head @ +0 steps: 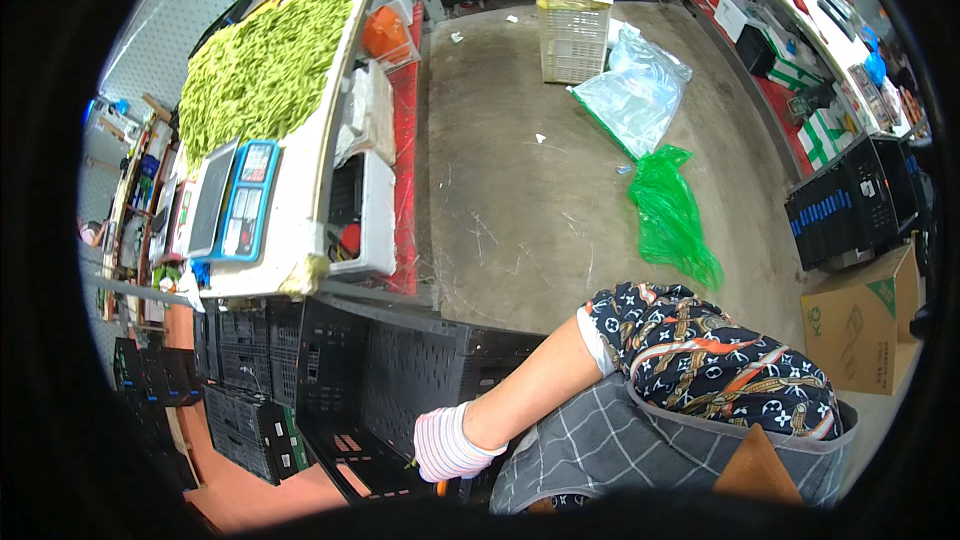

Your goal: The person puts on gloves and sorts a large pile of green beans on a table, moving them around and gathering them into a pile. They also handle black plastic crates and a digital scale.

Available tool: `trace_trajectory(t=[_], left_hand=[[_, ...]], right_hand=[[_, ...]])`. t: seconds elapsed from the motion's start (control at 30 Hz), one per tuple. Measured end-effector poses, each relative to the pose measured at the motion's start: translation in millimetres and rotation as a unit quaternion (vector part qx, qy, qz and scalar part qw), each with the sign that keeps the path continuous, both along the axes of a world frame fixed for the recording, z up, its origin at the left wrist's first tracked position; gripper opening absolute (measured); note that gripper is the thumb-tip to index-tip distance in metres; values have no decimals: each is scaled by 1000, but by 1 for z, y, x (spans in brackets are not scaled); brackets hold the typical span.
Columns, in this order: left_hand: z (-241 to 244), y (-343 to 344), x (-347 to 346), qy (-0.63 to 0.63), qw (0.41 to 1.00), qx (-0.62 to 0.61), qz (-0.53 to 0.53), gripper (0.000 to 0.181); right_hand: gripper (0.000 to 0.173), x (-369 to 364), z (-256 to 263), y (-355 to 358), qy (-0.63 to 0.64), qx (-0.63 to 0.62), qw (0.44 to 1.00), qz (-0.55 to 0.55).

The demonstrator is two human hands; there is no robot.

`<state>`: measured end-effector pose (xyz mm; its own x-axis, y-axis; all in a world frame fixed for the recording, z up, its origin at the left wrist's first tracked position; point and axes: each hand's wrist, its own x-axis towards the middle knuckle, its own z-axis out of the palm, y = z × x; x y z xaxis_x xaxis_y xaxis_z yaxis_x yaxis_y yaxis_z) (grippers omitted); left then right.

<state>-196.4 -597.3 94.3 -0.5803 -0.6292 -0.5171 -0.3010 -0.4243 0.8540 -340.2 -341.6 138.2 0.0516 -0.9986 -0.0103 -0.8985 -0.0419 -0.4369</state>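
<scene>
My right hand [454,444], in a striped knit glove, reaches down at the lower middle, beside a black slotted plastic crate [412,371]. Its fingers are curled and mostly hidden. A small orange object [442,488], perhaps a handle, sticks out below the fist, and a thin green stem [411,463] pokes out at its left side. My left hand is out of view. A checked grey apron [592,439] lies to the right of the glove.
A counter [296,199] at the left bears a heap of green pods or beans [266,64] and a blue scale [247,202]. Plastic bags [671,214] and a tall crate [574,37] stand or lie on the floor. A cardboard box [859,322] stands right.
</scene>
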Motion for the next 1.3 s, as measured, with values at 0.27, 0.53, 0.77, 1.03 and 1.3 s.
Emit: trace_trajectory(t=[0.27, 0.53, 0.77, 1.03, 1.3], left_hand=[[57, 178, 26, -127, 987, 95, -14, 47], [90, 245, -9, -187, 963, 182, -68, 46], [-18, 249, -124, -46, 933, 223, -279, 47], [-244, 328, -402, 39, 837, 101, -536, 30], [-270, 414, -529, 122, 832, 86, -534, 63]], right_hand=[[27, -3, -20, 130, -65, -56, 994, 64], [26, -42, -30, 197, -130, -25, 990, -50], [31, -102, -84, 284, -216, 43, 957, -190], [42, -195, -131, 408, -205, 308, 826, -425], [38, -306, -271, 494, -109, 278, 713, -635]])
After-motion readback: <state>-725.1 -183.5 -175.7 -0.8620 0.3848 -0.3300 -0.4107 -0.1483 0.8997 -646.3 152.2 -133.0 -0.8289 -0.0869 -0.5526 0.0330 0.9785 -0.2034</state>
